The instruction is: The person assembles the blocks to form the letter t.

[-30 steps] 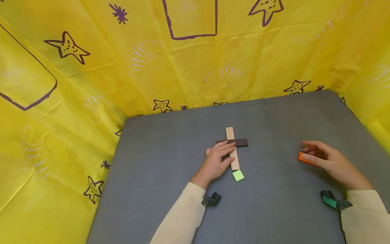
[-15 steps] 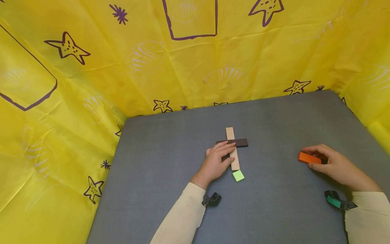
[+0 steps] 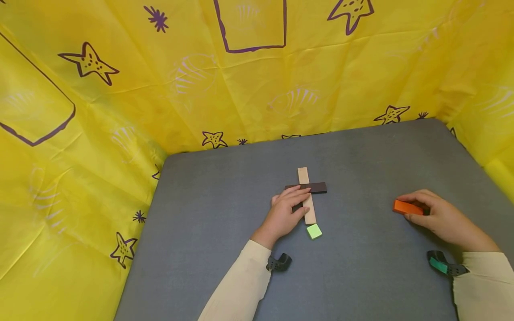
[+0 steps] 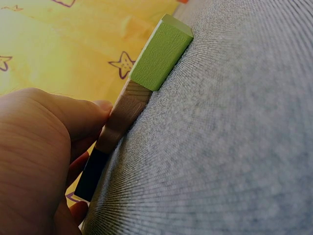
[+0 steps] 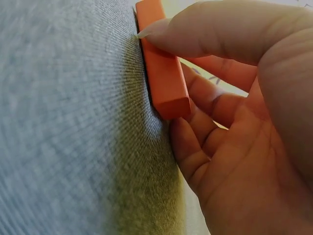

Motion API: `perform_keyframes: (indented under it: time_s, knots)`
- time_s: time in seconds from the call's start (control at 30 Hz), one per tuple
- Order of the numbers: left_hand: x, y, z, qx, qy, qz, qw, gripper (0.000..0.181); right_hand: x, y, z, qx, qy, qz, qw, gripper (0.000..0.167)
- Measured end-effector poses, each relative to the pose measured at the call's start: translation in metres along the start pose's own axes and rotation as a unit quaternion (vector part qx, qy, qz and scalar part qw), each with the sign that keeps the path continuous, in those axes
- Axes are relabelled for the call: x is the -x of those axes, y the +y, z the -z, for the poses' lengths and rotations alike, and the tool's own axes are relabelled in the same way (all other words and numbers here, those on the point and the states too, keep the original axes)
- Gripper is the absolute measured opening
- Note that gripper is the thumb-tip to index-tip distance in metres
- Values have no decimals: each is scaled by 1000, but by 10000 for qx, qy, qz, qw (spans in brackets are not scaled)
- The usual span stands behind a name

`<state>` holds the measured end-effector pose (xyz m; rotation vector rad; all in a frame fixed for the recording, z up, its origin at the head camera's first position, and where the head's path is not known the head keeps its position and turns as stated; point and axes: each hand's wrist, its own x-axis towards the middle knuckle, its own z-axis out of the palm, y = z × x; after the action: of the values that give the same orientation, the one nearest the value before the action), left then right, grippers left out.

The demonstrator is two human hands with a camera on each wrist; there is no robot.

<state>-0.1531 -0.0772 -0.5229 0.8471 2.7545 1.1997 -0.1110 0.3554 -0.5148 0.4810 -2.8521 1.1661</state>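
Observation:
My left hand (image 3: 281, 216) lies over a cross-like layout of flat blocks. Its fingers rest on a dark brown block (image 3: 319, 187), and the thumb touches a pale wooden block (image 3: 309, 214). Another dark piece (image 3: 296, 206) is partly hidden under this hand. At the near end of the pale block sits a light green block (image 3: 314, 231), which also shows in the left wrist view. Far to the right, my right hand (image 3: 449, 220) holds an orange block (image 3: 407, 207) between thumb and fingers. In the right wrist view the orange block (image 5: 165, 73) lies against the cloth.
A grey cloth-covered table (image 3: 361, 267) spreads beneath both hands. Yellow fabric (image 3: 257, 89) printed with starfish and fish hangs behind it and at both sides. A second pale wooden piece (image 3: 303, 174) extends beyond the dark brown block.
My right hand has shifted slightly right, and its thumb has moved from over the orange block to its near side, leaving more of the block visible. The left hand has stayed still.

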Motion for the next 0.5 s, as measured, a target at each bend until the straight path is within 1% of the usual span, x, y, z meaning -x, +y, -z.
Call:
perform_keyframes:
  time_s: [0.17,0.4,0.5]
  knots:
    - [0,0,0,23,-35,35,10000,46,-3,-6,-3,36,93,151,9998,36]
    - [0,0,0,9,-17,7,10000,45,-4,-7,-5,0,96,0,10000,38]
    - [0,1,0,11,-21,18,10000,46,-3,-6,-5,85,140,39,9999,39]
